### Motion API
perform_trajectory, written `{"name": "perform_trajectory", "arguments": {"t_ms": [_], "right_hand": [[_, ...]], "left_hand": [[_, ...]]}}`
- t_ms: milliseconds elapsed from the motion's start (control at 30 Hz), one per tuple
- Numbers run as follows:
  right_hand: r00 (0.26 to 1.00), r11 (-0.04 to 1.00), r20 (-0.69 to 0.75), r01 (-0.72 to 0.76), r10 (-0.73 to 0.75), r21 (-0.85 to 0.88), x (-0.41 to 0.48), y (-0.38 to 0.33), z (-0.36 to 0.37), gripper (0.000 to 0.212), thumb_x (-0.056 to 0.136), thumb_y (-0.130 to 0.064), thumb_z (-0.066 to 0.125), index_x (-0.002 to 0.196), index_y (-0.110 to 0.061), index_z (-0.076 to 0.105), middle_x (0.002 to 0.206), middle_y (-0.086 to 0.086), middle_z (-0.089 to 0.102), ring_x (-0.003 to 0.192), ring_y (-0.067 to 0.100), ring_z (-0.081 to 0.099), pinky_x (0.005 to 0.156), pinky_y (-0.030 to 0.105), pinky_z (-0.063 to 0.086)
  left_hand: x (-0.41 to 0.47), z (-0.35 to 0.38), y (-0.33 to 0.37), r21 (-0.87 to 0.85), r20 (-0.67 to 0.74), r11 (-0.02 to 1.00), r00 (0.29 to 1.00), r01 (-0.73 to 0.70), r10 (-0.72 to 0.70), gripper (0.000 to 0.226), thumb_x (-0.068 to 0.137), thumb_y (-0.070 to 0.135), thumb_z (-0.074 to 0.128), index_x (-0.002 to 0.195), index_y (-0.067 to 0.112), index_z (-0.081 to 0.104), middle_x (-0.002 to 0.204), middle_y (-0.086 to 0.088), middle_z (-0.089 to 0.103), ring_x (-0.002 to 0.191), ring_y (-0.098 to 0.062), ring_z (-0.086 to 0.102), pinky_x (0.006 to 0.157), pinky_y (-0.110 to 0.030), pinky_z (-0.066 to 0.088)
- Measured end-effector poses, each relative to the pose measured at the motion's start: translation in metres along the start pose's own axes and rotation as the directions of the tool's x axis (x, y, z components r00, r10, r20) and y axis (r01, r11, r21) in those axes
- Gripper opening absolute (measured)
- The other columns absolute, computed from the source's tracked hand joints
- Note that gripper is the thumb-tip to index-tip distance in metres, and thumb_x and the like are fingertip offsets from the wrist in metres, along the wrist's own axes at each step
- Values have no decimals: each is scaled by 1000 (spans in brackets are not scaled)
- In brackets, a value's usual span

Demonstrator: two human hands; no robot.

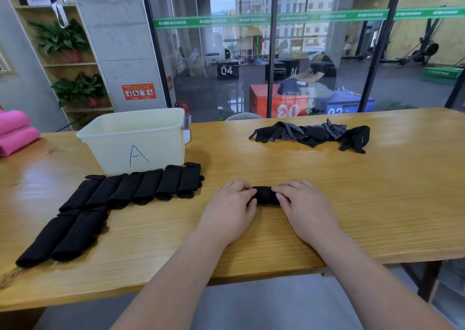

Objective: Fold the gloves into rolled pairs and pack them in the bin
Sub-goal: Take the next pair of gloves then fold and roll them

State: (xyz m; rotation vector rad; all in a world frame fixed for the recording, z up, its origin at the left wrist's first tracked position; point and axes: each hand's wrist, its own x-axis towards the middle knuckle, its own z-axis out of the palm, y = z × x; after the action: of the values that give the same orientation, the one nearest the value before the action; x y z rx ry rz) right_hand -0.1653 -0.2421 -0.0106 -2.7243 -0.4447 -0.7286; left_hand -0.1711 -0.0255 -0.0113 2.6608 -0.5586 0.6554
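1. A cream plastic bin (161,153) with a blue letter "A" drawn on its front wall is sitting on a long light wooden table (377,204); nothing is showing inside it from this angle.
2. A black rolled glove pair (264,196) is lying on the table in front of the bin and off to its right, nearer the person.
3. The left hand (230,209) is gripping the roll's left end, its fingers curled over the fabric.
4. The right hand (305,209) is gripping the right end the same way, so only the middle of the roll is showing between the two hands.
5. A row of finished black glove rolls (141,189) is lying side by side just in front of the bin, slanting away to its left.
6. Two more black rolls (63,236) are lying beyond the row's left end, closer to the table edge.
7. A loose heap of black gloves with grey dotted palms (312,135) is lying well to the right of the bin, towards the far edge.
8. Folded pink towels (15,131) are resting left of the bin.
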Motion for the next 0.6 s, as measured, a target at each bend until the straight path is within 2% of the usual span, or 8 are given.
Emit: {"name": "perform_trajectory", "arguments": {"t_ms": [133,200,333,400,433,500,567,600], "right_hand": [[999,999,35,-38,37,21,0,0,-2,31,107,-43,48,129,-33,68,121,-18,67,114,11,53,94,35,51],[999,999,14,-35,35,20,-1,-2,-6,29,104,-50,50,120,-35,69,112,-20,65,107,10,53,90,36,50],[1000,997,-27,17,-14,81,-6,-5,-12,23,102,-52,51,98,-36,67,90,-21,58,89,5,52,78,34,51],[999,988,-19,44,-42,147,-5,-5,-14,16,102,-47,55,108,-36,66,103,-22,57,98,4,54,80,30,52],[997,984,19,67,-71,165,-2,-4,-15,22,104,-45,56,122,-37,64,120,-24,55,112,4,53,87,28,52],[971,976,154,162,-184,142,5,-3,-15,44,108,-44,48,152,-39,47,159,-27,34,143,5,36,109,28,42],[914,960,294,253,-279,122,13,-6,-10,54,112,-44,35,165,-39,26,172,-27,7,158,4,12,123,31,27],[888,958,360,259,-286,120,16,-9,-6,55,113,-46,29,167,-39,19,173,-27,2,160,4,4,127,33,21]], "left_hand": [[0,-5,2,-37,26,998,999,44,-44,39,109,37,50,143,22,65,137,13,57,117,-11,58,94,-32,53],[-2,-7,2,-79,30,994,997,75,-73,41,110,39,49,146,24,62,140,15,55,116,-9,59,91,-29,54],[-2,-9,-1,-132,17,985,994,108,-106,40,109,36,51,147,25,60,142,15,58,120,-10,60,97,-29,53],[-2,-9,-2,-151,-1,982,993,116,-118,38,109,34,53,145,25,62,141,12,61,121,-11,60,99,-30,52],[-2,-9,-4,-163,-10,978,991,127,-130,38,109,33,53,145,24,62,140,11,63,121,-12,61,100,-30,51],[-1,-9,-6,-174,-22,972,986,157,-163,38,110,32,53,145,24,62,141,9,64,124,-13,61,102,-30,50],[-1,-9,-8,-169,-26,969,982,180,-187,39,110,32,52,147,23,60,144,7,63,127,-14,61,103,-28,50],[-1,-9,-9,-167,-25,968,980,189,-196,39,110,33,51,148,23,60,145,7,63,129,-14,60,103,-27,49]]}}
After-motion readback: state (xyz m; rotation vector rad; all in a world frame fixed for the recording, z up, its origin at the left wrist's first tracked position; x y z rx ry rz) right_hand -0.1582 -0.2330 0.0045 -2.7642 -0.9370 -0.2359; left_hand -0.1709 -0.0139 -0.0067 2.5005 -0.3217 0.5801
